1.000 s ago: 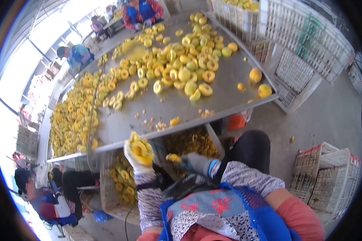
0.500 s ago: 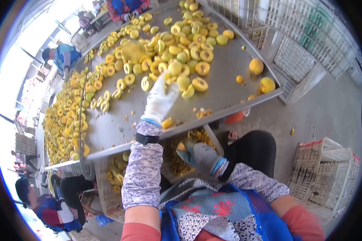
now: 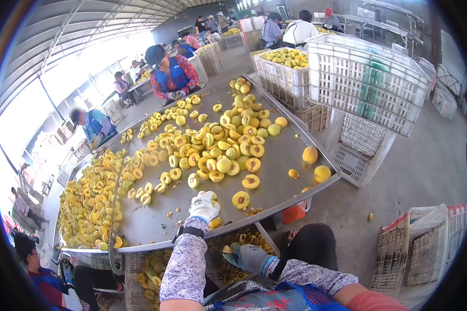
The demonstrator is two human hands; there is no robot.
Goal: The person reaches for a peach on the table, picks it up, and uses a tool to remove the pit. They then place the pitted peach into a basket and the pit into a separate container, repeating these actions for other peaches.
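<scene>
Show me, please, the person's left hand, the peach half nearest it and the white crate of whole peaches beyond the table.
left hand [image 3: 203, 206]: head view, back of the white glove.
peach half [image 3: 240, 199]: head view, its cut face.
crate [image 3: 281, 79]: head view, its front wall.

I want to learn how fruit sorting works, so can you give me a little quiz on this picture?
1. True or false: the left hand in its white glove rests on the metal table.
2. Which of these lies nearest that hand? A halved peach; B white crate; C whole peach.
3. Fill in: the right hand is ___ the tabletop.
Key: 1 true; 2 A; 3 below.
</scene>
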